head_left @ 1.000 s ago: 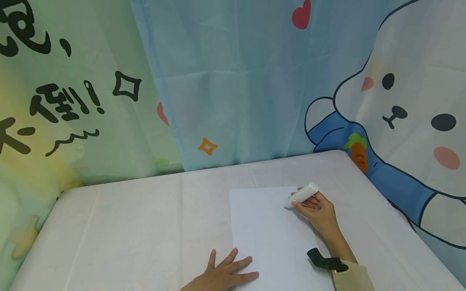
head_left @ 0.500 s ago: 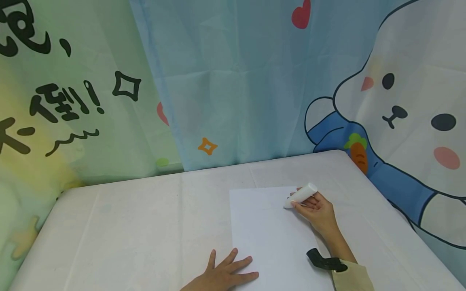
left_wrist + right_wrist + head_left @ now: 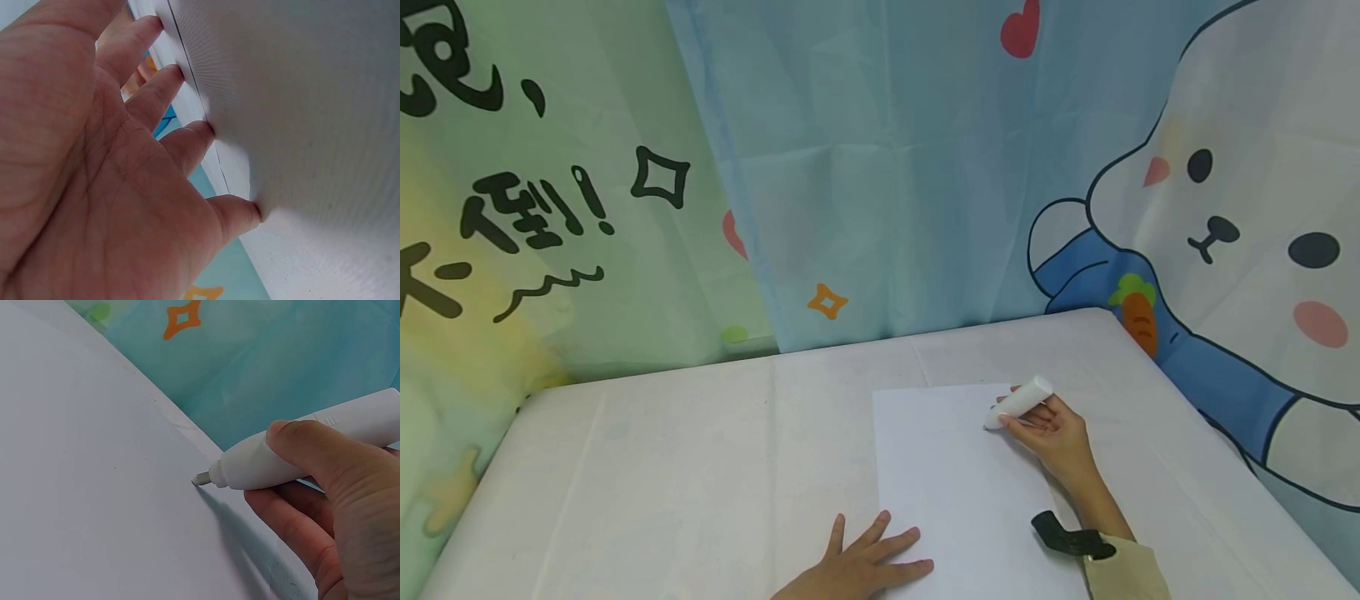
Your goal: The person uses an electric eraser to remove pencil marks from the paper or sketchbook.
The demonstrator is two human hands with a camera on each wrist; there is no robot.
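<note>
My right hand [image 3: 1058, 446] pinches a thick white electric eraser [image 3: 1026, 400] between thumb and fingers, over the upper right part of a white sheet of paper [image 3: 955, 492]. In the right wrist view its metal collar and small tip [image 3: 199, 480] point down at the paper, the tip right at the surface, with the body tilted up to the right. My left hand [image 3: 863, 565] lies with spread fingers across the sheet's lower left edge. Seen from the left wrist, its fingertips [image 3: 240, 214] press down on the white surface. No marks show on the paper in the head view.
A white cloth covers the table [image 3: 662, 475] under the sheet. Behind it hangs a printed curtain [image 3: 880, 183] with lettering and a cartoon animal. A black strap [image 3: 1071, 537] sits by the right sleeve [image 3: 1123, 571].
The electric eraser's tip has shifted very slightly left with my right hand. My left hand stays in place on the sheet.
</note>
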